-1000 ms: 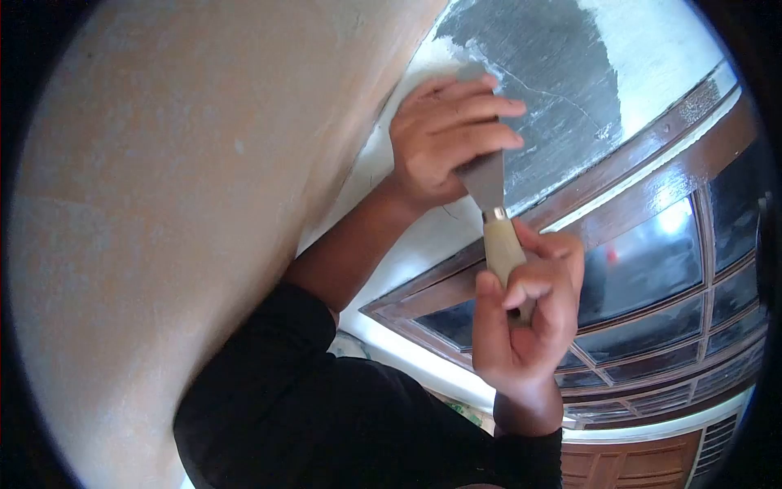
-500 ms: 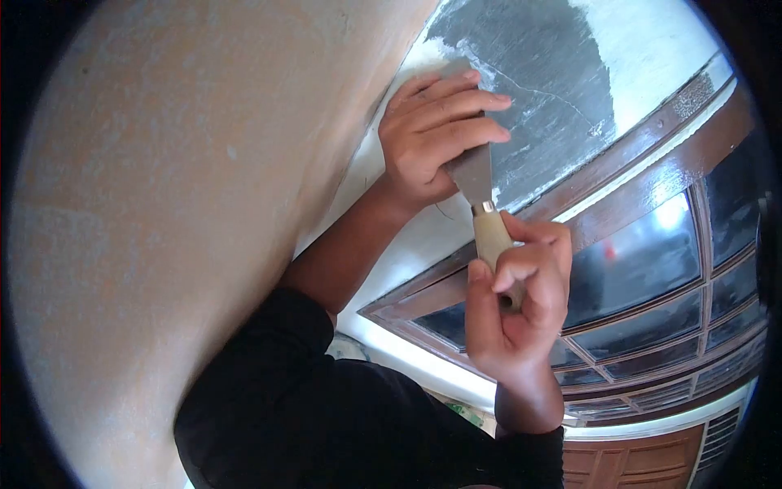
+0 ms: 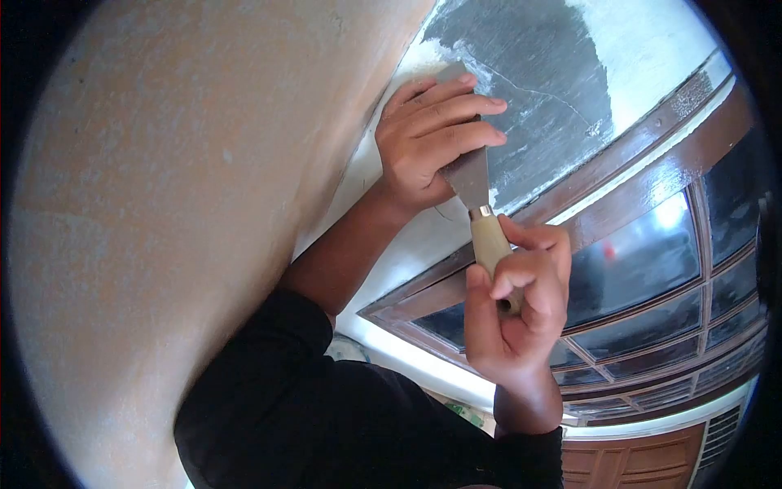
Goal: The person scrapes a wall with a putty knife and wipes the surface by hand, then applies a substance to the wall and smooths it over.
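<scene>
A putty knife (image 3: 470, 175) with a wide grey metal blade and a pale wooden handle slants across the upper middle of the view. My right hand (image 3: 525, 306) is closed around its handle, thumb and fingers curled near the butt end. My left hand (image 3: 432, 134) lies across the blade with its fingers stretched over the metal; the thumb is mostly hidden behind it. The blade's far end shows past my fingertips, close to a dark grey patch (image 3: 546, 90) on the white wall surface. Thin pale cracks or lines run through that patch.
A beige, mottled wall (image 3: 179, 179) fills the left side, close to my left arm. A brown wooden frame (image 3: 643, 155) runs diagonally under the grey patch, with dark glass panes (image 3: 635, 269) beside it. A brown panelled door (image 3: 635, 464) appears at lower right.
The putty knife and my left hand have shifted very slightly left and down. Both hands keep the same hold.
</scene>
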Demonstrator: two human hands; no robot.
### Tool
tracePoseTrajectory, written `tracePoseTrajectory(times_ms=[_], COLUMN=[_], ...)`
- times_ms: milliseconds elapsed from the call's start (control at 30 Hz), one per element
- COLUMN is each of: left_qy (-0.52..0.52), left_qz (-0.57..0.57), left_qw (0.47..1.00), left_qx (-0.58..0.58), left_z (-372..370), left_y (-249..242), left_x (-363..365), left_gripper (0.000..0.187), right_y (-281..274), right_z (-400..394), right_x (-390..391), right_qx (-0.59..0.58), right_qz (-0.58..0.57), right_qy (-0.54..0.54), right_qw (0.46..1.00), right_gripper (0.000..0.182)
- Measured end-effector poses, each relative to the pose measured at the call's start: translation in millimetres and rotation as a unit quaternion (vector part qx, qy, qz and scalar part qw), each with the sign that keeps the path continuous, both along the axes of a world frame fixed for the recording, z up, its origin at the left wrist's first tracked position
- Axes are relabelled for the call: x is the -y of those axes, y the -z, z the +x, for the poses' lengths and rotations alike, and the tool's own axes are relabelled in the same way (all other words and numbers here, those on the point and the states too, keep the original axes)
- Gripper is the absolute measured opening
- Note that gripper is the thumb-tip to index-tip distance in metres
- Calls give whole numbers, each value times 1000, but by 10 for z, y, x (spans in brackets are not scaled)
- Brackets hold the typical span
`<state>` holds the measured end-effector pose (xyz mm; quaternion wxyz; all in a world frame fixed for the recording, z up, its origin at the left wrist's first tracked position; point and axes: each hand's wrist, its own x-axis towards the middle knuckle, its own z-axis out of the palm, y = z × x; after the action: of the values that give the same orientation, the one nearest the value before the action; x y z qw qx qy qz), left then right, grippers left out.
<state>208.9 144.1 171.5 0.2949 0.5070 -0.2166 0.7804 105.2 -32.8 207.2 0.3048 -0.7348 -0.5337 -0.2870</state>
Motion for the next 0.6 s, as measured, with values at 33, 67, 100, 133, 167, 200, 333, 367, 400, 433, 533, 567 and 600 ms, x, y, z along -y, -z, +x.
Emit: tracePoseTrajectory(times_ms=[33,67,100,133,167,200,333,367,400,433,533,567,600], left_qy=[2,4,10,14,13,0,21,45,42,40,1,-1,13], left_qz=[-5,-6,-2,4,5,0,17,36,47,44,36,40,39], left_qw=[1000,1000,1000,1000,1000,1000,1000,998,998,998,999,999,999], left_qx=[0,-1,1,5,7,3,10,15,6,8,-3,0,0], left_z=[3,7,9,16,22,22,13,-1,-8,0,-21,-15,-10], left_y=[13,27,37,26,10,9,-8,-5,-4,-26,-25,-18,2], left_x=[15,32,40,30,6,-14,30,46,55,31,-1,5,31], left_gripper=[10,10,9,8,8,8,9,10,11,11,11,11,10], right_y=[9,13,15,7,-7,-14,-16,24,55,58,44,23,16], right_z=[4,4,3,9,11,-4,-62,-78,-86,-79,-55,-40,-102], right_x=[8,22,27,7,-19,-25,36,50,66,78,90,80,81], right_qx=[-1,-7,-13,-11,-2,5,17,19,10,1,4,19,-18], right_qz=[-1,-1,-1,1,-6,-14,-15,-13,-3,4,-10,-8,13], right_qy=[1,14,27,25,17,12,9,8,25,40,39,19,10], right_qw=[1000,1000,1000,1000,1000,1000,1000,1000,1000,999,999,1000,1000], right_gripper=[26,27,27,27,27,27,26,26,26,26,24,23,23])
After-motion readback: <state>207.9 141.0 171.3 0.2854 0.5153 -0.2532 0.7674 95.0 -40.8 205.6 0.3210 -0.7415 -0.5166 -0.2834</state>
